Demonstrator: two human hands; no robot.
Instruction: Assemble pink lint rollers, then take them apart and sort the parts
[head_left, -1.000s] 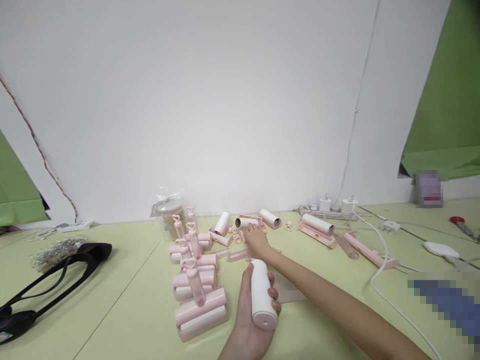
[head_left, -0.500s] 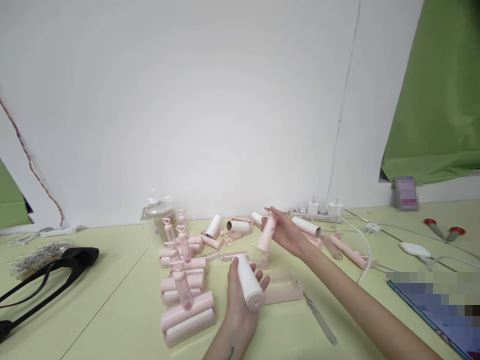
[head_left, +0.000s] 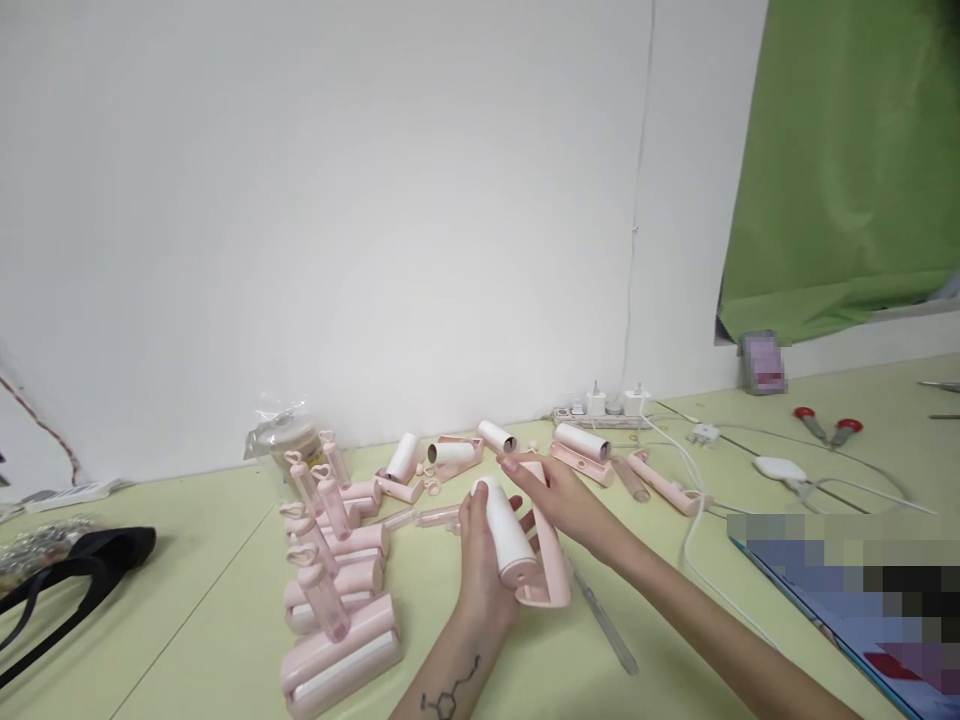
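My left hand (head_left: 480, 560) is wrapped round a white lint roller refill (head_left: 508, 535), its near end tilted down toward me. Against the roll's right side, a pink curved lint roller casing (head_left: 553, 565) is gripped by my right hand (head_left: 559, 500), with the thumb side toward the roll. The casing's end cap sits just under the roll's near end; whether the two are joined, I cannot tell. Left of my hands stand several pink lint rollers (head_left: 341, 655) with clear pink handles topped by heart-shaped loops. Under my right wrist lies a clear-handled knife-like tool (head_left: 606, 625).
Behind my hands lie more white rolls (head_left: 581, 441), pink casings (head_left: 664, 483) and clear tubes (head_left: 439, 517). A power strip (head_left: 600, 415) with white cables runs along the wall. Red-handled pliers (head_left: 829, 430) and a blurred-out screen (head_left: 847, 600) are at right, a black strap (head_left: 112, 570) at left.
My right hand has come down and nearer, bringing the pink casing against the white roll in my left hand. The camera view has turned somewhat to the right.
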